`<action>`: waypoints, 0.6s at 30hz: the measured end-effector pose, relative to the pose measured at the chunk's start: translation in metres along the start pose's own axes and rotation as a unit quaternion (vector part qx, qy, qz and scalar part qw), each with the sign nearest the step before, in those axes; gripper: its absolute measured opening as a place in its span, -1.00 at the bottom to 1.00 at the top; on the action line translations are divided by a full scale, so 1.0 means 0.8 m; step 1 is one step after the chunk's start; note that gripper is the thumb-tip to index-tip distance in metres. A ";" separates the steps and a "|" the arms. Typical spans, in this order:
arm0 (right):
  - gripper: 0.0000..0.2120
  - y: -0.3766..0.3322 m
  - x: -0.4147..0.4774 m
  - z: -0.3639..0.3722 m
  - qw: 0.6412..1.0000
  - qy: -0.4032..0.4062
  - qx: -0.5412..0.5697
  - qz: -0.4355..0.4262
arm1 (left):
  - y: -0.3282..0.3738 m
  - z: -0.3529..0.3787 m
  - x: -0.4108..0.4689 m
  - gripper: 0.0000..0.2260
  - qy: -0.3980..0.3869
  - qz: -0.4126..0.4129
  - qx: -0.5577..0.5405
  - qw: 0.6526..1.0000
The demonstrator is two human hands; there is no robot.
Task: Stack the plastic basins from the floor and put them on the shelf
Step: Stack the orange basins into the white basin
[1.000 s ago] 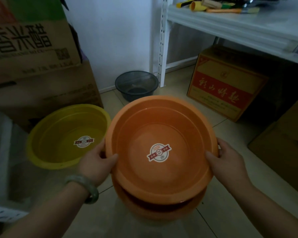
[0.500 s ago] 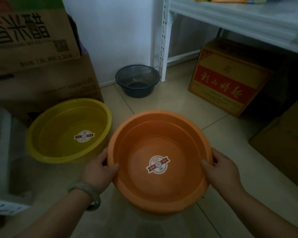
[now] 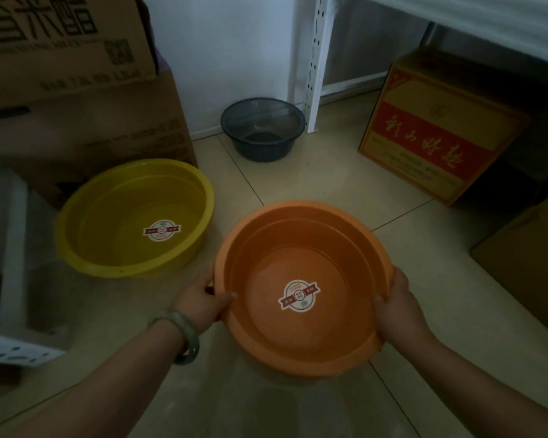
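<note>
An orange basin [image 3: 301,263] with a round sticker inside sits low over the tiled floor, nested in a second orange basin whose rim barely shows below it. My left hand [image 3: 200,303] grips its left rim, thumb inside. My right hand [image 3: 396,303] grips the right rim. A yellow basin [image 3: 114,235] with the same sticker rests on the floor to the left, apart from the orange one. A small dark basin [image 3: 263,128] stands by the wall near the white shelf post [image 3: 315,58]. The shelf board [image 3: 475,23] runs across the top right.
Stacked cardboard boxes [image 3: 76,99] stand at the left behind the yellow basin. A yellow and red carton [image 3: 434,131] sits under the shelf. Another brown box [image 3: 525,257] is at the right edge. A white frame [image 3: 13,248] lies at the left.
The orange basin went down from above the second orange basin into it, and both hands followed it toward the floor. The view tilted downward.
</note>
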State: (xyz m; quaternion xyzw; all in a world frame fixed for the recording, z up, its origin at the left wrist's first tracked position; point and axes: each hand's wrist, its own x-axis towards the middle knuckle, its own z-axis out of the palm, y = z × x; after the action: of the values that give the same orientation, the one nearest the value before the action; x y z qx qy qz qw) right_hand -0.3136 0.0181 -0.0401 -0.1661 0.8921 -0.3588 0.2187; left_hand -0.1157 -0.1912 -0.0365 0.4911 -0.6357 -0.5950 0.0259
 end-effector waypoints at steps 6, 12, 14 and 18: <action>-0.60 -0.001 0.007 -0.002 1.000 0.002 -0.010 0.019 | 0.013 -0.022 0.001 -0.33 -0.029 -0.005 0.088 0.996; -0.32 -0.044 0.033 -0.001 0.978 0.132 -0.165 0.002 | 0.055 -0.114 0.014 -0.72 0.144 0.098 0.201 0.964; -0.38 -0.082 0.041 0.008 0.974 0.147 -0.162 -0.063 | 0.063 -0.148 0.020 -0.77 0.207 0.119 0.205 0.949; -0.45 -0.166 0.054 0.056 0.966 0.095 -0.155 -0.184 | 0.056 -0.202 0.035 -0.76 0.324 0.107 0.181 0.922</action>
State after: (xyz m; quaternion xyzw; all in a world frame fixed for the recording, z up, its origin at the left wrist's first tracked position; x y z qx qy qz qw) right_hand -0.3087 -0.1183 0.0139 -0.3242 0.9075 -0.2648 0.0350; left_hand -0.0575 -0.3362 0.0300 0.5821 -0.7384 -0.2720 0.2048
